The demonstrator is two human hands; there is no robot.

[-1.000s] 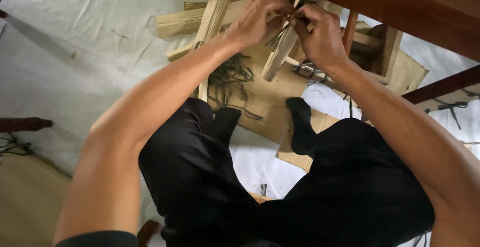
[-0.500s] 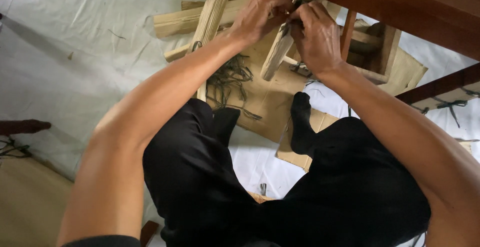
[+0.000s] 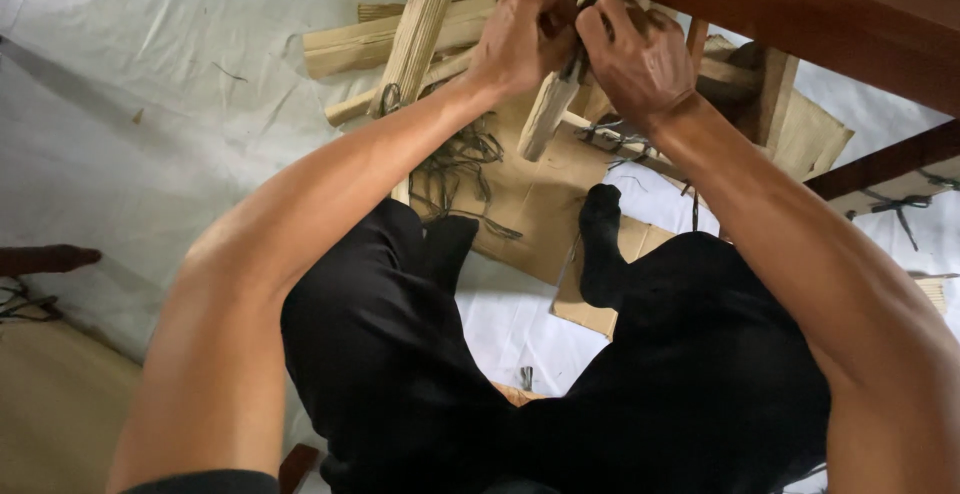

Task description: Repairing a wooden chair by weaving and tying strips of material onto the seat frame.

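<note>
My left hand (image 3: pixel 522 36) and my right hand (image 3: pixel 640 54) meet at the top of the view, both closed on a dark cord around a cardboard-wrapped furniture leg (image 3: pixel 548 114). The cord is mostly hidden between my fingers. The leg slants down from the hands toward my knees. A second wrapped leg (image 3: pixel 420 34) stands just left of my left hand. Below the hands, loose black strands (image 3: pixel 460 169) lie on a flat cardboard sheet (image 3: pixel 530 204).
A dark brown wooden frame (image 3: pixel 820 24) crosses the top right corner, with another brown rail (image 3: pixel 890 159) at the right. My black-trousered legs (image 3: pixel 400 354) fill the lower middle. Grey sheeting (image 3: pixel 150 104) covers the floor to the left. A dark wooden piece (image 3: pixel 40 257) lies at the left edge.
Both hands have drawn closer together on the cord at the wrapped leg, and the view has shifted slightly. Nothing else on the floor has moved.
</note>
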